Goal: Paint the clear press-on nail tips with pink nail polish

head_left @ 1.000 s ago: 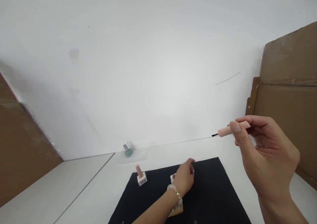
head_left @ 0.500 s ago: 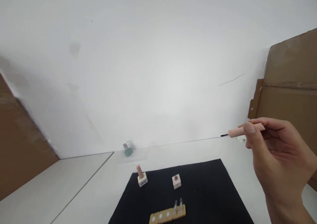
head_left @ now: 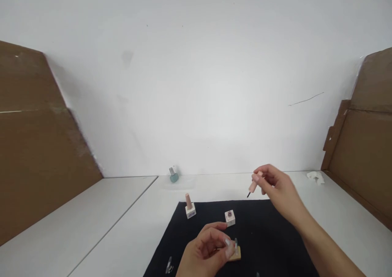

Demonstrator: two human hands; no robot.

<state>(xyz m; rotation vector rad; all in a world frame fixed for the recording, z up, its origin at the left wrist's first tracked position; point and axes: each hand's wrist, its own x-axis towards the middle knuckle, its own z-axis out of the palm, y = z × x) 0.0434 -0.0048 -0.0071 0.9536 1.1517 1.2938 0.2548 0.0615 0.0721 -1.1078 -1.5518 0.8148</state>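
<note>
- Near the far edge of the black mat (head_left: 269,236), toward the right, a pink cap (head_left: 252,186) with its brush (head_left: 248,195) is held raised by the right hand (head_left: 279,189).
- Right grip: the cap is pinched between thumb and fingertips at its upper part; its lower end and the brush are left projecting beyond the thumb.
- Orientation: the cap's long axis is slanted from upper right to lower left, and the dark bristles are directed down and to the left, clear of contact.
- Left grip: thumb and forefinger of the left hand (head_left: 203,250) are brought close together at the right end of a wooden strip (head_left: 235,254); whether anything is pinched there cannot be told. Just beside the fingertips, a clear upright piece (head_left: 236,243) is seen; the strip's left part is hidden by the hand.
- On the mat, beyond the strip, an uncapped white bottle (head_left: 230,218) is stood upright, left of the brush and nearer.
- Farther left, a capped white bottle (head_left: 190,211) is stood upright.
- At far left, off the mat, a teal bottle (head_left: 173,177) is placed near the wall (head_left: 196,85).
</note>
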